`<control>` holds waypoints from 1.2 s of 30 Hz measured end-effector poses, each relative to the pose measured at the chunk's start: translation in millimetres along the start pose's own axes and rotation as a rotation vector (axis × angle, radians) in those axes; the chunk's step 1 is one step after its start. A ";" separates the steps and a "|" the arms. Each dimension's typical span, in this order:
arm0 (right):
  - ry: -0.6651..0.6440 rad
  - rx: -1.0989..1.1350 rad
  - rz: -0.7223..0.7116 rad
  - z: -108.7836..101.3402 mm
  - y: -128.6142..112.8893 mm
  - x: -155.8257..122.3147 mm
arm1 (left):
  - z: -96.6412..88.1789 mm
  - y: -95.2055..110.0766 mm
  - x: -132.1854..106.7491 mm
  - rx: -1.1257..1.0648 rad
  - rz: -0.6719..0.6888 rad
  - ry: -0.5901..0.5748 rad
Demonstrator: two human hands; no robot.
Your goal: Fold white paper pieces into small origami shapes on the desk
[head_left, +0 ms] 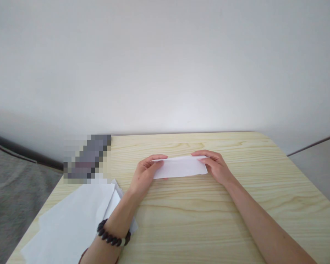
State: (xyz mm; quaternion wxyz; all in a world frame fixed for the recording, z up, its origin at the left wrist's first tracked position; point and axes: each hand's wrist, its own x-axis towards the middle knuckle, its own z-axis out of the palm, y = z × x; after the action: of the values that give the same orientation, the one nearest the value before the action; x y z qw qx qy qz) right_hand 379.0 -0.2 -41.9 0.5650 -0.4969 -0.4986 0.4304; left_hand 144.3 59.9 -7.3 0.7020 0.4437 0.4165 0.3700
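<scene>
A folded strip of white paper (pixel 180 167) lies in the middle of a light wooden table (pixel 209 212). My left hand (pixel 144 175) pinches its left end, thumb under and fingers curled over the top edge. My right hand (pixel 216 167) grips the right end the same way. Both hands hold the strip slightly raised along its far edge. A dark bead bracelet (pixel 112 234) circles my left wrist.
Several loose white paper sheets (pixel 74 220) lie at the table's near left corner. A blurred dark object (pixel 86 159) sits at the far left edge. A white wall stands behind the table; grey floor shows on both sides.
</scene>
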 end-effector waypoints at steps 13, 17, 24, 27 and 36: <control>0.260 0.070 0.084 15.6 -7.9 6.2 | 1.2 -2.8 1.2 0.095 -0.007 -0.025; 0.310 0.166 0.099 14.7 -5.6 9.4 | 2.8 -0.7 0.0 0.204 -0.014 -0.076; 0.011 0.148 0.101 9.7 -9.7 7.6 | 2.0 -1.5 2.6 0.071 0.000 0.066; -0.037 -0.010 0.128 14.0 -15.1 4.7 | 3.0 -0.5 1.4 0.121 -0.013 0.021; -0.111 -0.128 0.131 18.3 -15.3 -1.1 | 3.7 -3.1 1.8 0.274 0.067 0.113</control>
State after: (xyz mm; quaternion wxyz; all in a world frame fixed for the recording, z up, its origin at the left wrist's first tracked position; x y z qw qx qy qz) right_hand 360.6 -0.9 -26.7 0.4742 -0.5390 -0.5220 0.4606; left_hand 148.8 59.3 -9.7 0.5976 0.5275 0.4866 0.3574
